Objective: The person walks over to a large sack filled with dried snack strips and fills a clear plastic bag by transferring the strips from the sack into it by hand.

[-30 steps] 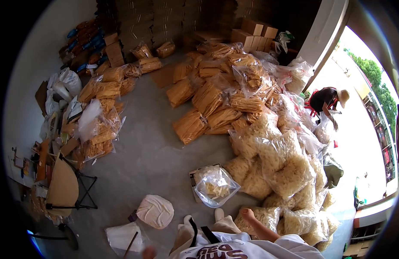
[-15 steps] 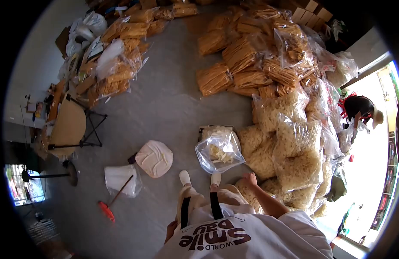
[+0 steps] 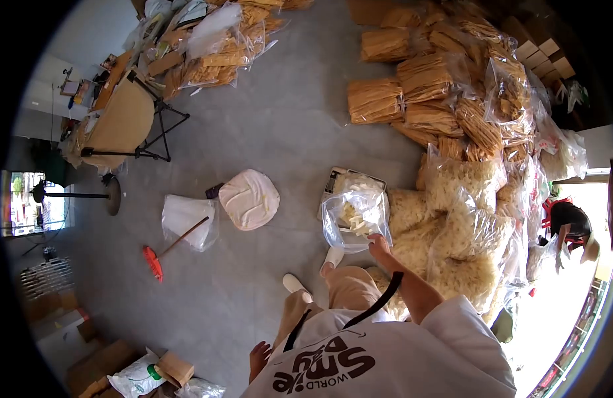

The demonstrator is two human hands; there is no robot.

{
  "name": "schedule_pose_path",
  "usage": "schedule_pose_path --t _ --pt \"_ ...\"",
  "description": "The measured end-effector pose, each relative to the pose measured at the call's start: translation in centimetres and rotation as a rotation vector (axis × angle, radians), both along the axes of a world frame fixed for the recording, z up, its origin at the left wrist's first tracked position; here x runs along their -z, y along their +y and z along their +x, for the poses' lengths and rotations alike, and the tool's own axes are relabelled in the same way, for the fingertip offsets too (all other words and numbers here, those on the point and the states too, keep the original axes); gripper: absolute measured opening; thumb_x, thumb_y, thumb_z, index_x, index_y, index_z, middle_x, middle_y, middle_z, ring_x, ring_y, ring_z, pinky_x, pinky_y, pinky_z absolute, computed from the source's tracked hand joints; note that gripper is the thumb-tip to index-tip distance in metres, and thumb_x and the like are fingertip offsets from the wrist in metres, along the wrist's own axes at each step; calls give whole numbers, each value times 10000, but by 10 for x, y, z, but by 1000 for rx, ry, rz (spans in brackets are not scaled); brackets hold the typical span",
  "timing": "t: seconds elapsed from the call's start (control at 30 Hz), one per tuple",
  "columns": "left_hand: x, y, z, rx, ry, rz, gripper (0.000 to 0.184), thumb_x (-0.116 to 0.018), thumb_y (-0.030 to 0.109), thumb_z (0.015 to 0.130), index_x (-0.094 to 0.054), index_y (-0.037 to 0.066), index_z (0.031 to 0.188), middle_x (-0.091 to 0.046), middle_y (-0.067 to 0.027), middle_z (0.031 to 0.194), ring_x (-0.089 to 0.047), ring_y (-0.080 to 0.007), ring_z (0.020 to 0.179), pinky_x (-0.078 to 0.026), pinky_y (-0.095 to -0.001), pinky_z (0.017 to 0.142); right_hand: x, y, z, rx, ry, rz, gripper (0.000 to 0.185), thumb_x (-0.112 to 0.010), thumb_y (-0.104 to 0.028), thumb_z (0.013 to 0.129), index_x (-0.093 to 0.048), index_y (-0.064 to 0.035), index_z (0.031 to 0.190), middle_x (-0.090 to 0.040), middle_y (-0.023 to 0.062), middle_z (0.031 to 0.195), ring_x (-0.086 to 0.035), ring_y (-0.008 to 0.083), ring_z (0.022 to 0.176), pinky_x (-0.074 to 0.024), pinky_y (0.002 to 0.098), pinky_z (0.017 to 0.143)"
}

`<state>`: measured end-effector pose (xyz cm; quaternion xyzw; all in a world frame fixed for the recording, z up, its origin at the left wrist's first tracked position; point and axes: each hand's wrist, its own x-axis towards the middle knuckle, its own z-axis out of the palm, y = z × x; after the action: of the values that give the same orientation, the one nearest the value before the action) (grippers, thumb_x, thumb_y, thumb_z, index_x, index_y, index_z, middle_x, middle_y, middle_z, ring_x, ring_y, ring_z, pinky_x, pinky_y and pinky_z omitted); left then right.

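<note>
Right hand [image 3: 379, 245] at near-right corner of tray [image 3: 332, 178], by open clear plastic bag [image 3: 340, 222], grip unclear; left hand [image 3: 259, 357] hanging loose. Broom [image 3: 153, 264] on floor [image 3: 300, 139]; filled bags [image 3: 469, 262] piled along its right edge.

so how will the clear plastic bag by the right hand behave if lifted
The clear plastic bag is probably floppy, since its film crumples. The pale pieces inside look loose, so they may shift as it lifts.

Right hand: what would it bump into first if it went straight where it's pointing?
Probably the open clear plastic bag. The right hand is right by its edge, though I can't tell if they already touch.
</note>
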<state>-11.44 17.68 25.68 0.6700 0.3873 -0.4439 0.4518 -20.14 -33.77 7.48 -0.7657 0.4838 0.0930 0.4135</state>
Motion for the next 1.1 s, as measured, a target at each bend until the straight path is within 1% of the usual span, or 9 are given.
schedule_pose_path --t 0.17,0.33,0.37,0.47,0.5,0.63,0.83,0.9,1.1 --pt "-9 1 -17 57 39 71 417 -559 171 811 -485 17 1191 -571 -121 1067 -524 -214 983 -477 -360 763 -1 10 5 49 140 71 330 -546 -63 702 -604 -72 1027 -488 225 1164 -479 342 1079 -402 383 909" --pt "-29 12 -21 50 29 143 428 -560 198 799 -492 31 1187 -574 -109 1050 -531 -206 942 -467 -341 745 2 10 7 385 388 -146 460 -581 -98 704 -530 -142 1158 -288 266 1331 -253 383 1260 -300 403 1005" --pt "-33 14 -22 34 17 140 429 -557 206 801 -491 32 1188 -573 -108 1052 -531 -207 945 -462 -343 751 3 6 4 453 411 -21 480 -536 -71 688 -522 -90 1168 -132 206 1412 -152 364 1298 -273 403 1025" --pt "-37 17 -27 9 17 167 438 -551 227 806 -485 33 1193 -571 -107 1060 -532 -211 953 -450 -354 774 25 -4 -5 598 493 120 483 -545 -86 694 -526 -136 1175 -95 191 1426 -125 342 1311 -241 402 1037" --pt "-42 13 -27 -2 26 191 438 -553 228 806 -486 33 1192 -571 -110 1061 -531 -212 960 -451 -354 775 50 -4 -17 667 561 98 481 -606 -300 695 -520 -231 1163 -314 169 1350 -226 353 1272 -279 408 1011" --pt "-47 12 -35 -35 29 203 433 -555 220 808 -485 35 1194 -571 -116 1061 -541 -210 949 -458 -344 766 100 -22 -56 1001 256 700 345 -587 -243 756 -528 -162 1086 -424 125 1202 -347 297 1157 -374 465 908" --pt "-41 12 -43 -68 42 189 421 -540 196 819 -479 28 1200 -572 -119 1062 -564 -196 903 -472 -315 745 59 -14 -37 1531 16 356 191 -617 -96 744 -522 -56 905 -527 72 864 -529 210 797 -469 326 666" --pt "-37 13 -46 -94 18 149 434 -546 202 823 -463 33 1213 -567 -128 1085 -565 -216 931 -476 -332 760 57 -9 -46 1476 -145 295 110 -591 -43 763 -504 -44 830 -505 61 693 -511 151 640 -446 258 545" --pt "-41 -4 -53 -194 -75 88 414 -519 197 837 -468 21 1208 -558 -144 1110 -564 -208 944 -472 -318 757 121 -37 -65 1382 -189 747 128 -559 -78 789 -497 -26 690 -502 82 638 -508 200 601 -435 300 468"
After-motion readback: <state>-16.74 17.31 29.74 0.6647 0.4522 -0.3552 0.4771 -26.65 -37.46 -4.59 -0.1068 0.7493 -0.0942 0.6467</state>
